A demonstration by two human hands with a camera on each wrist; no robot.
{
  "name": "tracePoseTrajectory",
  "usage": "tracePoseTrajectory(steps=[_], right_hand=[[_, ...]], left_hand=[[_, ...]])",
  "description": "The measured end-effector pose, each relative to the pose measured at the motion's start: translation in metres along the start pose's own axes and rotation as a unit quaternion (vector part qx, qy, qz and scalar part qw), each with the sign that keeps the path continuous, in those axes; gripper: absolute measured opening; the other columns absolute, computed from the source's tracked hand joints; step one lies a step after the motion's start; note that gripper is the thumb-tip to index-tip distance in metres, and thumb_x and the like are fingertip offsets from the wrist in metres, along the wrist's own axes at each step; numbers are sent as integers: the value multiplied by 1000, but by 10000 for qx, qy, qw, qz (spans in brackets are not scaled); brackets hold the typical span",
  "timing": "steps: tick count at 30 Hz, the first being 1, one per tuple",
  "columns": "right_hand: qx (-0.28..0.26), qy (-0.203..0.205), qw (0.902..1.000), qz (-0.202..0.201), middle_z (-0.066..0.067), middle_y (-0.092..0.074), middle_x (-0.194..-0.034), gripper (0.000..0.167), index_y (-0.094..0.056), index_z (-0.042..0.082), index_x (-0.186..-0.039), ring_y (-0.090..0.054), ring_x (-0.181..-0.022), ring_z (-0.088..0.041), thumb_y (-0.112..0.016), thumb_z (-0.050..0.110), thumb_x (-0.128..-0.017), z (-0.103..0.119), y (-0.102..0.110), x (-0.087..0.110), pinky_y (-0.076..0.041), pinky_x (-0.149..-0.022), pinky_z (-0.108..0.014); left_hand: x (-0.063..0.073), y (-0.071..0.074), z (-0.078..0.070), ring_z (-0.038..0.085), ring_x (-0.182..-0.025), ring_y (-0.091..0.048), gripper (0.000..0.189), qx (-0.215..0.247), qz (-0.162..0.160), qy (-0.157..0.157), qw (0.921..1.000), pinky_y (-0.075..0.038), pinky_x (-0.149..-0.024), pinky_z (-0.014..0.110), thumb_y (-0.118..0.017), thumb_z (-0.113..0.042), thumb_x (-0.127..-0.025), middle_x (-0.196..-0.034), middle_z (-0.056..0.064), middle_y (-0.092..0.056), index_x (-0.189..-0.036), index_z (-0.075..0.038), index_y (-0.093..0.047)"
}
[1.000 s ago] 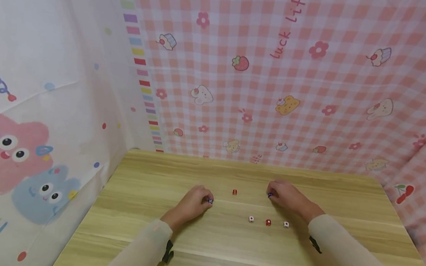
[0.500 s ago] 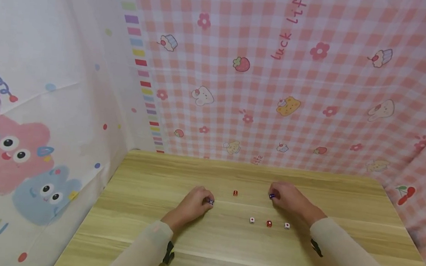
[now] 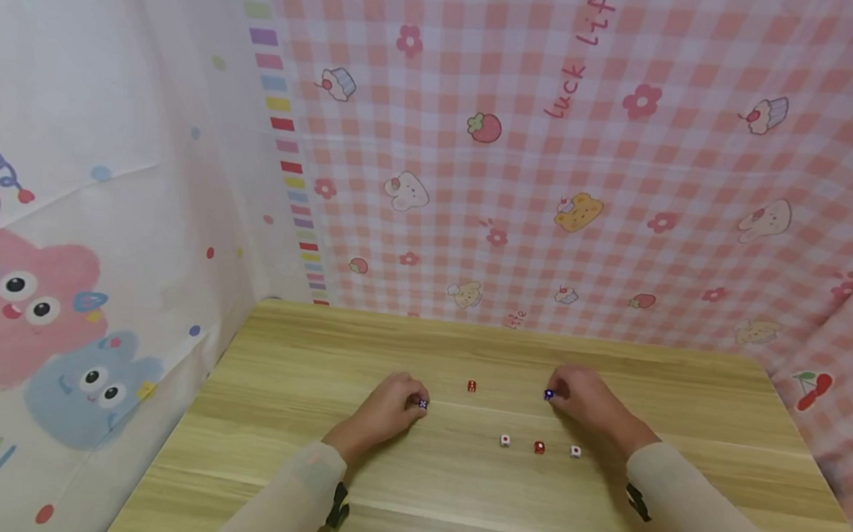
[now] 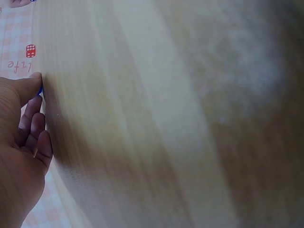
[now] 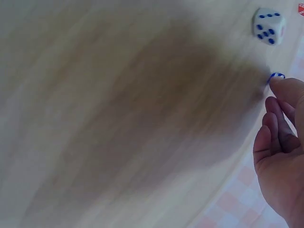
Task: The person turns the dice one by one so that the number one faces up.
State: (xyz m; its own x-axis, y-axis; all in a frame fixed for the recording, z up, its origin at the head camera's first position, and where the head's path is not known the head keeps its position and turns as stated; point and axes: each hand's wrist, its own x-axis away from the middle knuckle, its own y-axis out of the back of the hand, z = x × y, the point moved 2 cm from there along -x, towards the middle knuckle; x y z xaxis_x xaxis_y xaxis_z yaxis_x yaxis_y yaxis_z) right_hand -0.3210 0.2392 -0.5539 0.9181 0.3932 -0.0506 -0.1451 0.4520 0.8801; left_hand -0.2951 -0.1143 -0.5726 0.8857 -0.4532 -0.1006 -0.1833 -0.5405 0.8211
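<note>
My left hand (image 3: 388, 409) pinches a small blue die (image 3: 423, 404) on the left half of the table. In the left wrist view only a sliver of that die shows between thumb and fingers. Farther right, my right hand (image 3: 587, 402) holds a second blue die (image 3: 548, 395) at its fingertips, low over or on the tabletop. The thumb partly covers this die in the right wrist view. Between the hands stands a red die (image 3: 472, 386). Nearer to me, a white die (image 3: 505, 441), another red die (image 3: 539, 448) and another white die (image 3: 575, 451) form a row, spaced apart.
The wooden table (image 3: 408, 498) ends at a pink checked cloth (image 3: 502, 163) at the back. A white cloth with cartoon figures (image 3: 41, 294) hangs along the left side. More checked cloth hangs on the right.
My right hand has shifted slightly to the right with its blue die, and more of that die shows. My left hand and the other dice stay in place.
</note>
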Motion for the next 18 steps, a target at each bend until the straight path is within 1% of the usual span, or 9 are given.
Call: tracePoseTrajectory(steps=[4, 7, 12, 15, 18], right_hand=[[-12, 72, 10000, -50, -1, -66, -91, 11, -69, 10, -89, -57, -85, -17, -79, 6, -88, -4, -1, 0, -53, -81, -41], [-63, 60, 10000, -31, -1, -66, -93, 13, -69, 10, -92, -58, -87, -17, -80, 7, -87, -5, -1, 1, -53, -83, -41], [-269, -90, 9994, 209, -1, -67, -99, 16, -68, 10, -102, -60, -94, -18, -79, 10, -89, -4, 1, 2, -54, -88, -44], [-190, 67, 9994, 270, -1, -67, -101, 18, -69, 9, -106, -62, -93, -17, -78, 11, -91, -1, 2, 2, -55, -87, -42], [0, 280, 9993, 258, 0, -66, -98, 17, -71, 8, -105, -61, -89, -14, -79, 11, -90, 2, 2, 1, -55, -82, -38]], left_hand=[[-1, 0, 1, 12, -90, -55, 5, -6, -5, 2, 10000, -51, -81, 29, -78, -13, -93, -93, -3, -61, -96, -10, -75], [-1, 0, 1, 12, -90, -55, 5, 4, 3, 8, 10000, -51, -81, 28, -77, -13, -93, -93, -3, -61, -96, -11, -75], [0, 0, 1, 12, -89, -55, 5, 44, 8, 17, 10000, -51, -81, 28, -79, -12, -92, -92, -3, -61, -95, -11, -75], [0, 0, 1, 11, -89, -55, 5, 46, 9, 0, 10000, -51, -81, 28, -79, -12, -91, -92, -3, -61, -95, -11, -75], [0, 0, 1, 11, -89, -55, 5, 43, 10, 15, 10000, -51, -81, 28, -78, -12, -92, -92, -3, -61, -95, -11, -75]])
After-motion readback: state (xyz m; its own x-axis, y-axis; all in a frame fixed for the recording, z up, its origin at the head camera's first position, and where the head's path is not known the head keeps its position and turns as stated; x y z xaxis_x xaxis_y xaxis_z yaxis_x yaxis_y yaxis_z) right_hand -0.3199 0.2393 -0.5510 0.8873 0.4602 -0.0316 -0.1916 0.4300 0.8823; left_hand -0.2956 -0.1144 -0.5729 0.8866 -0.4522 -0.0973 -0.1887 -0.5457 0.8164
